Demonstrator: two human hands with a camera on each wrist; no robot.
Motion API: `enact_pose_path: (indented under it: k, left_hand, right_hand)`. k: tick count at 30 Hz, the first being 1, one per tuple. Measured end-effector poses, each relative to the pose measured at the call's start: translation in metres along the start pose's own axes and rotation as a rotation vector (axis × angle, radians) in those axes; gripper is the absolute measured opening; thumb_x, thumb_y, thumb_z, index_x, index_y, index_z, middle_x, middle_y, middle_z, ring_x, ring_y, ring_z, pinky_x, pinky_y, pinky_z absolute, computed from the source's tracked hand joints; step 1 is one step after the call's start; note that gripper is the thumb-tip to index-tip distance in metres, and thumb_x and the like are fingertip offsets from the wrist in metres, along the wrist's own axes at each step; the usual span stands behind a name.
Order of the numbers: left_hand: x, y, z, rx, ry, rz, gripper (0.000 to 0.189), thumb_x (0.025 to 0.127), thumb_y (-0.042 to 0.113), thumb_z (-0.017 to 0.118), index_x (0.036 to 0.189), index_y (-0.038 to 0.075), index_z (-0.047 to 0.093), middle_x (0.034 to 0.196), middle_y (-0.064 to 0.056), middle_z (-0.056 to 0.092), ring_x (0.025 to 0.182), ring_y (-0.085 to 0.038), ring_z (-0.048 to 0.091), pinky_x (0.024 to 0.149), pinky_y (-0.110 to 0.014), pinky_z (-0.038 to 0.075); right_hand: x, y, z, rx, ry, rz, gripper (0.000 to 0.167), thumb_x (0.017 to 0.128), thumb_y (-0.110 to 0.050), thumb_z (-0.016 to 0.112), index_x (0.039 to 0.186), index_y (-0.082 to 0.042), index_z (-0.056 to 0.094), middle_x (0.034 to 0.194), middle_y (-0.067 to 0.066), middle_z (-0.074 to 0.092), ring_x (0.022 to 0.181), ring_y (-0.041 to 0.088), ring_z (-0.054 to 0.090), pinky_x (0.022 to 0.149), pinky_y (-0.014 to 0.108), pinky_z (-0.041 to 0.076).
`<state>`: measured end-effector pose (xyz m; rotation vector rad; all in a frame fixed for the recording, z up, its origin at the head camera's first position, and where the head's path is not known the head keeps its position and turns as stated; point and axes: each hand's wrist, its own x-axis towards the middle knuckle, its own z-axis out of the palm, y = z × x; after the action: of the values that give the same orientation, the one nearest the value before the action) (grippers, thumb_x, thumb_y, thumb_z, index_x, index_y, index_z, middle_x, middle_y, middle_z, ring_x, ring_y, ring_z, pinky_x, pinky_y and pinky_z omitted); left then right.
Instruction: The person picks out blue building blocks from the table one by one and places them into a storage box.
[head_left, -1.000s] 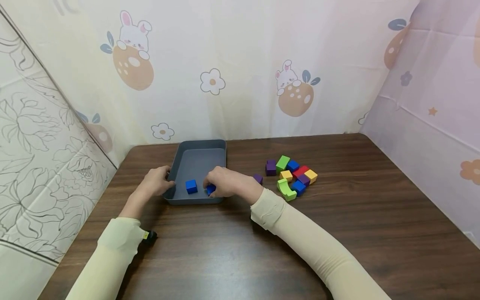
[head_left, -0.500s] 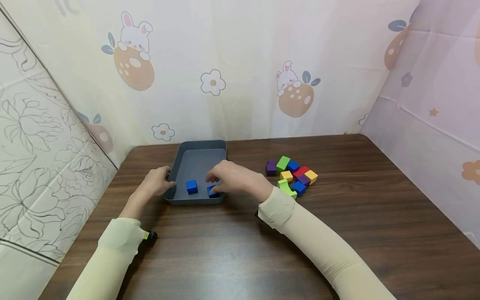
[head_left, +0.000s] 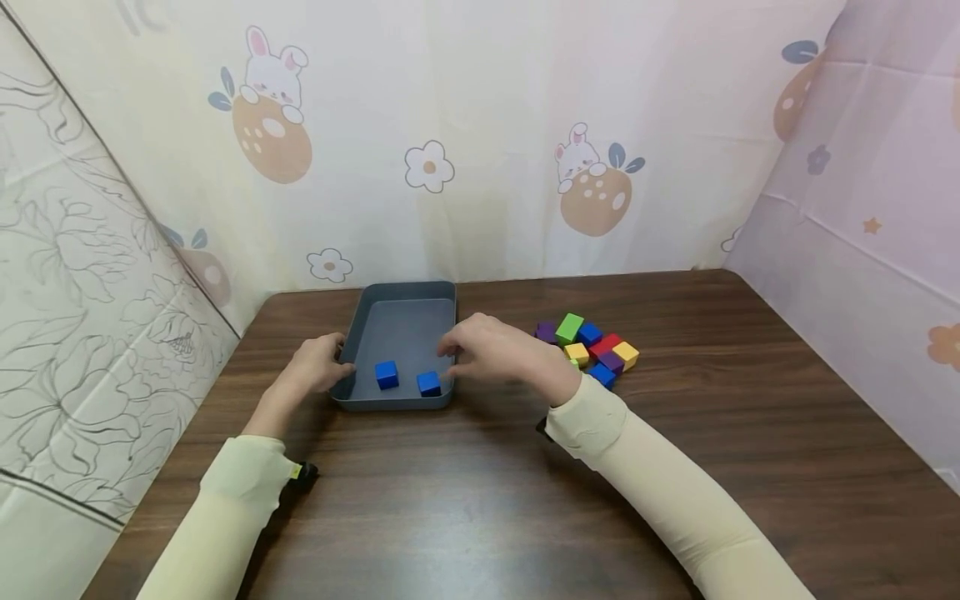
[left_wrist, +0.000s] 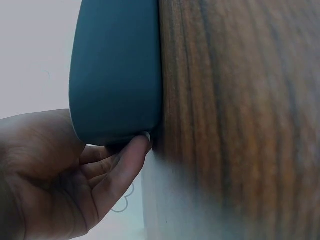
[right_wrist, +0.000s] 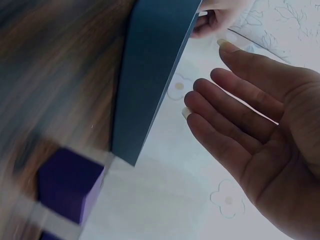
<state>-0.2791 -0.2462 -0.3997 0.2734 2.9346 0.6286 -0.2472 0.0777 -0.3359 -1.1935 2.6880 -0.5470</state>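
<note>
Two blue cubes lie in the near half of a shallow grey tray [head_left: 393, 404]. The left blue cube [head_left: 387, 375] sits a little apart from the right blue cube [head_left: 429, 384]. My left hand [head_left: 315, 364] grips the tray's left side, thumb over the rim and fingers on the outer wall; in the left wrist view, fingertips press low against that wall. Over the tray's right rim hovers my right hand [head_left: 498, 350], fingers relaxed and holding nothing. The right wrist view shows its bare palm [right_wrist: 280, 165] beside the tray wall.
Right of the tray, a loose group of coloured blocks includes a green block [head_left: 570, 328], a red block [head_left: 606, 345], a yellow block [head_left: 626, 356] and a purple block [right_wrist: 70, 185]. My right hand partly hides the group. A patterned curtain [head_left: 495, 167] backs the brown table [head_left: 450, 517].
My right hand has let go of the right blue cube in the tray, lifted and moved right to the rim. My left hand has stayed on the tray's left side.
</note>
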Motion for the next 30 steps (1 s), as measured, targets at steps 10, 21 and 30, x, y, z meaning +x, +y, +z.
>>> enact_pose_path:
  k: [10,21,30]
  left_hand:
    - [0.005,-0.003,-0.002,0.009,-0.011,0.006,0.049,0.1,0.014,0.071,0.138,-0.013,0.054,0.123,-0.033,0.066,0.108,-0.043,0.067,0.092,-0.056,0.056]
    - [0.007,-0.004,-0.003,0.009,-0.008,0.019,0.049,0.1,0.014,0.071,0.137,-0.013,0.055,0.123,-0.033,0.067,0.109,-0.043,0.067,0.093,-0.056,0.056]
    - [0.006,-0.003,-0.003,0.002,-0.016,0.0,0.051,0.1,0.013,0.071,0.139,-0.014,0.053,0.125,-0.034,0.065,0.107,-0.042,0.067,0.091,-0.054,0.058]
  right_hand:
    - [-0.026,0.021,-0.015,-0.081,0.069,0.027,0.032,0.093,-0.017,0.084,0.123,-0.008,0.077,0.117,0.004,0.076,0.107,0.022,0.071,0.094,0.036,0.059]
    - [-0.052,0.044,-0.02,-0.128,0.092,0.05,0.032,0.094,-0.018,0.083,0.123,-0.006,0.076,0.119,0.008,0.077,0.107,0.022,0.072,0.094,0.042,0.059]
    - [-0.073,0.06,-0.025,-0.115,0.128,0.043,0.029,0.093,-0.013,0.083,0.119,-0.003,0.077,0.114,0.011,0.077,0.101,0.025,0.073,0.089,0.043,0.06]
